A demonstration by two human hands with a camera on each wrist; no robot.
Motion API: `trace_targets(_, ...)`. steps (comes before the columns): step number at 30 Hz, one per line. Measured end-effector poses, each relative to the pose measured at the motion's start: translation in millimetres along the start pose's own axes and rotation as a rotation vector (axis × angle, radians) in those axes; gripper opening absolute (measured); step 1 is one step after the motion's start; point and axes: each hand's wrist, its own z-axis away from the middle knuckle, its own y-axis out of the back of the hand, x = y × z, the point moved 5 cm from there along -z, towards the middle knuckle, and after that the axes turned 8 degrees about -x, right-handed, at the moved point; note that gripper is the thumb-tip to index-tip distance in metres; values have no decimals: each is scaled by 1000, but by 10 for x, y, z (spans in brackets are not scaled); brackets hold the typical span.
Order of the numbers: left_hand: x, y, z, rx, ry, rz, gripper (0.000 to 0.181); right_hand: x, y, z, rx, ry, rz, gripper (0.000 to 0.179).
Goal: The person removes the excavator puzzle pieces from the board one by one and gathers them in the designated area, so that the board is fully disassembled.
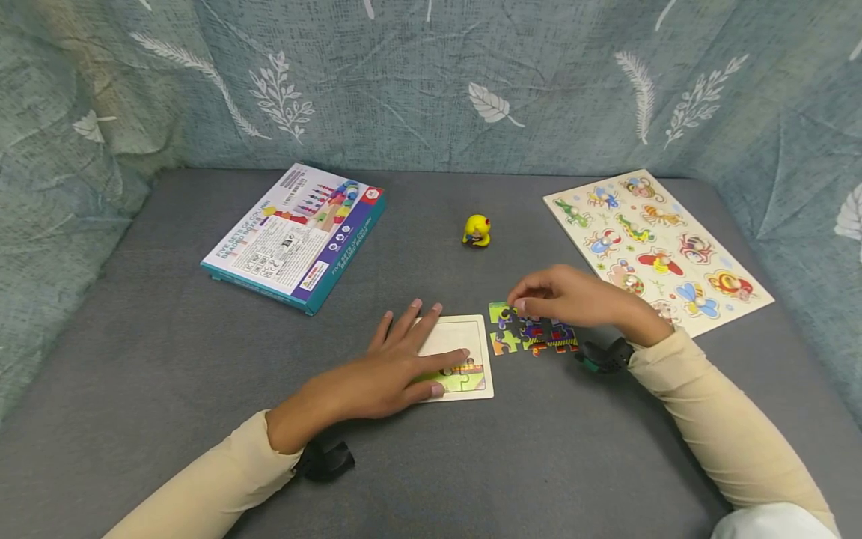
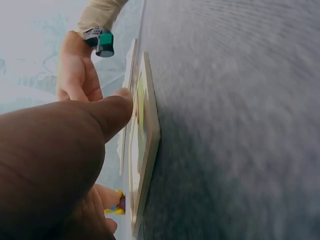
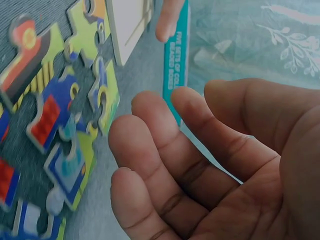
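Note:
My left hand (image 1: 387, 374) lies with spread fingers across a pale wooden puzzle tray (image 1: 465, 327), covering its left side. At the tray's lower right, several joined jigsaw pieces (image 1: 471, 382) show green, yellow and red. Just right of the tray, loose jigsaw pieces (image 1: 506, 343) lie close together on the table. Over their far edge hovers my right hand (image 1: 572, 298), thumb and forefinger near each other. The right wrist view shows its fingers (image 3: 135, 137) loosely bent with nothing held, beside the blue, red and green pieces (image 3: 52, 110).
A beaded-box toy carton (image 1: 289, 236) lies at the back left. Behind the tray stands a small yellow figurine (image 1: 477, 230). A wooden insect puzzle board (image 1: 656, 251) lies at the right, close beyond my right hand. A leaf-patterned curtain (image 1: 404, 90) hangs behind the grey table.

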Motion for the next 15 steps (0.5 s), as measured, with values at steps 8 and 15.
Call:
trace_targets(8, -92, -3, 110, -16, -8, 8, 56, -68, -86, -146, -19, 39, -37, 22)
trace_targets(15, -81, -47, 186, -71, -71, 5, 53, -116, -132, -214, -37, 47, -43, 23)
